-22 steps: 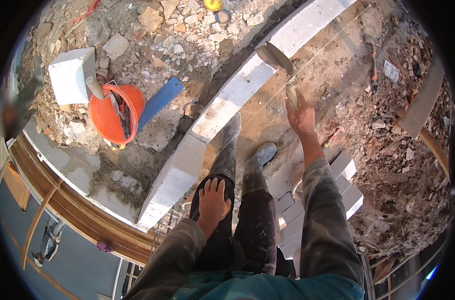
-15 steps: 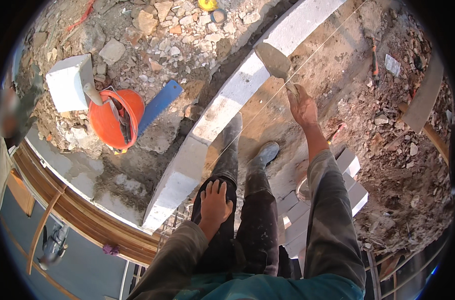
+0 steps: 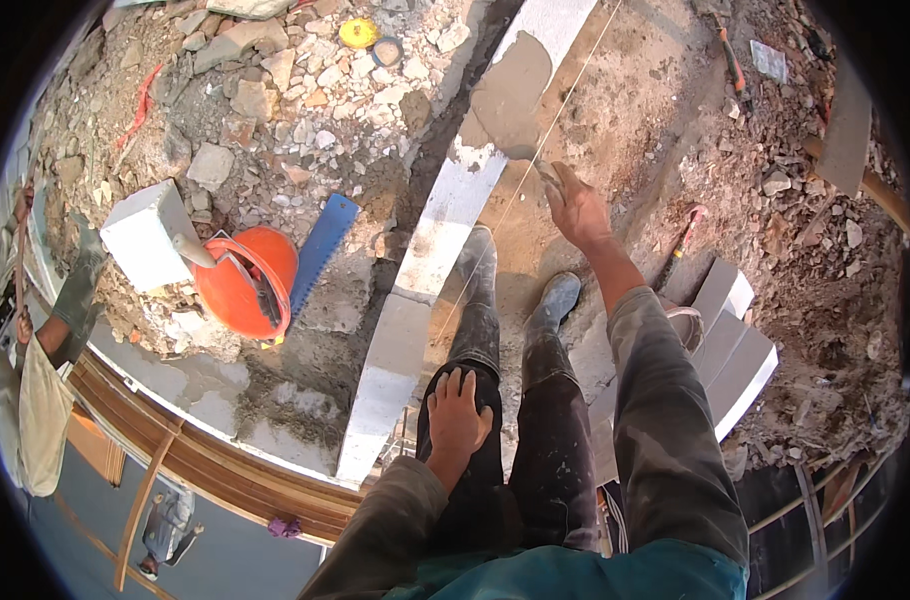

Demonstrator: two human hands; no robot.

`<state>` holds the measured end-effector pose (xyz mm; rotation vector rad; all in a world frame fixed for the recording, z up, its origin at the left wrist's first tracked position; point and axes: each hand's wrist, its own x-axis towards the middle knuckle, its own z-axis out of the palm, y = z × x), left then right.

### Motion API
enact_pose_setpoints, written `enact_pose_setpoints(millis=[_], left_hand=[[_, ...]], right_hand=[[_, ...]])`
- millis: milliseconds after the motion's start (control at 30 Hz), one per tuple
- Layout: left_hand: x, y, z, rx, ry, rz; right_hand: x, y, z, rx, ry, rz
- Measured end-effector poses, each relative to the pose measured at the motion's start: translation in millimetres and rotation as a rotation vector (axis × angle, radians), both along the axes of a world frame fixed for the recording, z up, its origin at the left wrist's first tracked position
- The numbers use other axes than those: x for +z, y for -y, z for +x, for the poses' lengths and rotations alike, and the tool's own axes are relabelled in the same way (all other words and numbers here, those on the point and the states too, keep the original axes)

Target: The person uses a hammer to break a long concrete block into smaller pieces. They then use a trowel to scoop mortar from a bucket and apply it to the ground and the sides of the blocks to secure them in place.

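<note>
My right hand (image 3: 581,212) reaches forward beside a low wall of white blocks (image 3: 430,245), closed around a trowel (image 3: 549,178). Only a bit of its handle shows clearly; the blade blends into the wet grey mortar (image 3: 515,88) spread over the wall top. A taut white string (image 3: 510,205) runs along the wall's right side, passing close to that hand. Palm down on my left knee, my left hand (image 3: 457,418) rests with its fingers a little apart and nothing in it.
Left of the wall lie an orange bucket (image 3: 243,285) of tools, a blue handsaw (image 3: 325,245) and a white block (image 3: 147,235) amid rubble. Grey-white blocks (image 3: 735,365) are stacked by my right leg; a hammer-like tool (image 3: 687,235) lies beyond. Another person's arm (image 3: 70,310) shows far left.
A broad mortar patch now covers the wall top where a smaller grey shape showed before. My right hand has come slightly nearer and left. The view has shifted; my left hand stays on the knee.
</note>
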<state>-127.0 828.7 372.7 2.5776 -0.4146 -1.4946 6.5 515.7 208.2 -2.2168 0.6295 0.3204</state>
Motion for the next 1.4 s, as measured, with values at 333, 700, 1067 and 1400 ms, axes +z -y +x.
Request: enact_pose_setpoints(millis=[333,700,1067,1400], left_hand=[[-2.4,12.4,-0.6,-0.131,-0.053,0.034],[-2.6,21.8,-1.2,-0.269,-0.078,0.047],[-3.1,31.8,5.2,-0.344,-0.025,0.053],[0.4,43.1,7.8,-0.344,-0.039,0.08]], right_hand=[[-17.6,-91.5,-63.7,-0.398,-0.052,0.594],[-27.1,-20.9,-39.6,-1.238,-0.073,1.389],[-49.2,-52.4,-67.9,-1.172,0.022,1.367],[-87.7,-43.5,-67.1,-0.786,-0.352,1.26]])
